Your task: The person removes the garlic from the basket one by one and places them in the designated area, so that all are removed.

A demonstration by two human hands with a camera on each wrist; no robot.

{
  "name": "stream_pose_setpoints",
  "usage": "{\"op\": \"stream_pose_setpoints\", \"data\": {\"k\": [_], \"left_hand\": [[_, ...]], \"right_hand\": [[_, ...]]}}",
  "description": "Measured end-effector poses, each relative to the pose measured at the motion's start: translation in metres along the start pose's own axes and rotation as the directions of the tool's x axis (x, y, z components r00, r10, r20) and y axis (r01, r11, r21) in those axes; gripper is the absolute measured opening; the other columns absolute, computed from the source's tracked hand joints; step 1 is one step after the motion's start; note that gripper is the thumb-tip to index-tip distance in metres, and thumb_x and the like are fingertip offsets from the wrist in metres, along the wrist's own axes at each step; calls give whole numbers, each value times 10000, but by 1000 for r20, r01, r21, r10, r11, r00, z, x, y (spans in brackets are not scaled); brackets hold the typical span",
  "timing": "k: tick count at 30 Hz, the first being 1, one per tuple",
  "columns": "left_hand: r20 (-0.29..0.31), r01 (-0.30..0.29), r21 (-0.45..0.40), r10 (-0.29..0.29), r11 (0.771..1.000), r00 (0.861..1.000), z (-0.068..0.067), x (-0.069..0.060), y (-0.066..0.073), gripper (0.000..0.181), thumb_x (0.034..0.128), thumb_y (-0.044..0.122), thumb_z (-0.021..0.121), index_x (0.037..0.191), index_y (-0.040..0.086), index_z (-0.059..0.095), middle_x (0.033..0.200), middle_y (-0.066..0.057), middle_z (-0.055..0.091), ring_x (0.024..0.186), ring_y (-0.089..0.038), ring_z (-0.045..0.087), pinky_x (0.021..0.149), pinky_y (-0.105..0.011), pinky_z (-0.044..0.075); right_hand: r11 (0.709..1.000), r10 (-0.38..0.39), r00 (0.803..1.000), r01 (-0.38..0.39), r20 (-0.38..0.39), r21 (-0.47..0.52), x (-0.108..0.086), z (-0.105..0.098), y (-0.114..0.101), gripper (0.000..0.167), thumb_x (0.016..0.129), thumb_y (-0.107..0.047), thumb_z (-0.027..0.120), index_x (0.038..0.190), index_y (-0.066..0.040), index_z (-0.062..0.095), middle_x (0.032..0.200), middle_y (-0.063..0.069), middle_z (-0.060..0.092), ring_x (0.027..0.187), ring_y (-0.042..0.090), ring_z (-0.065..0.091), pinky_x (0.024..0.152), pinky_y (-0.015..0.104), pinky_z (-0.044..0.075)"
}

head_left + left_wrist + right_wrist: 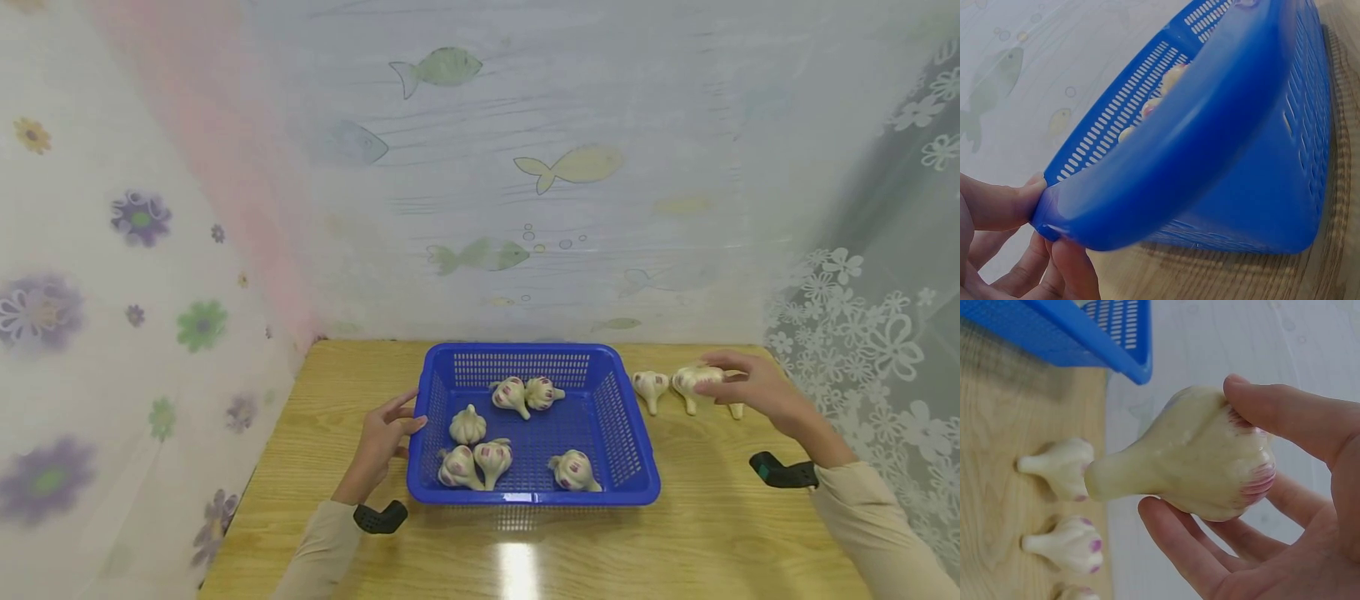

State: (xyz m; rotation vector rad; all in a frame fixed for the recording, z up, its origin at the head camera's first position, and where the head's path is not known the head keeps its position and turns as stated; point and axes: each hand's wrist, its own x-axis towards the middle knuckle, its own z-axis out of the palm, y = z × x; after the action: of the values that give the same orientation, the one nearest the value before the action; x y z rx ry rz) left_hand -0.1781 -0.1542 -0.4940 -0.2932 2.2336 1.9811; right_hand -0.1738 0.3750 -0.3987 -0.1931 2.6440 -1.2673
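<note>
A blue plastic basket (pixel 517 498) with slotted walls stands on the table, several garlic bulbs (pixel 467 426) lying inside it. My left hand (pixel 378 442) pinches the basket's left rim; the left wrist view shows the thumb above the rim (pixel 1166 187) and fingers below it. To the right of the basket, my right hand (pixel 761 390) holds a garlic bulb (pixel 1191 456) between thumb and fingers, its stem pointing away from the palm. Beneath and beside that hand, three more bulbs lie in a row on the table, the nearest to the basket being a purple-marked bulb (pixel 650 387).
The wooden table (pixel 720 533) meets a pale curtain (pixel 570 208) printed with fish along its back edge. A flowered sheet (pixel 135 333) hangs at the left, and a white-flowered translucent curtain (pixel 862 333) at the right.
</note>
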Motion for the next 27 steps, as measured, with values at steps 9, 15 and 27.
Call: {"op": "stream_pose_setpoints", "data": {"k": [9, 15, 27], "left_hand": [[-1, 5, 1, -5, 1000, 1000, -1, 0, 0, 531, 819, 72, 692, 1324, 174, 564, 1076, -137, 635, 763, -209, 626, 479, -319, 495], [-6, 10, 10, -10, 1000, 1000, -1, -1, -1, 529, 821, 70, 688, 1324, 175, 564, 1080, -138, 631, 770, -208, 626, 489, -329, 503], [-9, 6, 20, -6, 1000, 1000, 0, 0, 1, 527, 824, 77, 690, 1325, 178, 563, 1078, -136, 628, 774, -205, 622, 480, -312, 491]], "right_hand": [[999, 43, 999, -43, -14, 0, -2, -6, 11, 702, 929, -265, 610, 1425, 97, 270, 1409, 341, 267, 1098, 491, 479, 786, 464, 508], [998, 65, 998, -65, -25, -13, -3, -10, 21, 705, 931, -277, 607, 1414, 111, 272, 1405, 349, 252, 1130, 509, 435, 809, 471, 502], [994, 85, 993, -90, -79, -61, -10, -29, 35, 677, 932, -277, 607, 1382, 133, 312, 1372, 381, 270, 1030, 473, 528, 777, 463, 517]]}}
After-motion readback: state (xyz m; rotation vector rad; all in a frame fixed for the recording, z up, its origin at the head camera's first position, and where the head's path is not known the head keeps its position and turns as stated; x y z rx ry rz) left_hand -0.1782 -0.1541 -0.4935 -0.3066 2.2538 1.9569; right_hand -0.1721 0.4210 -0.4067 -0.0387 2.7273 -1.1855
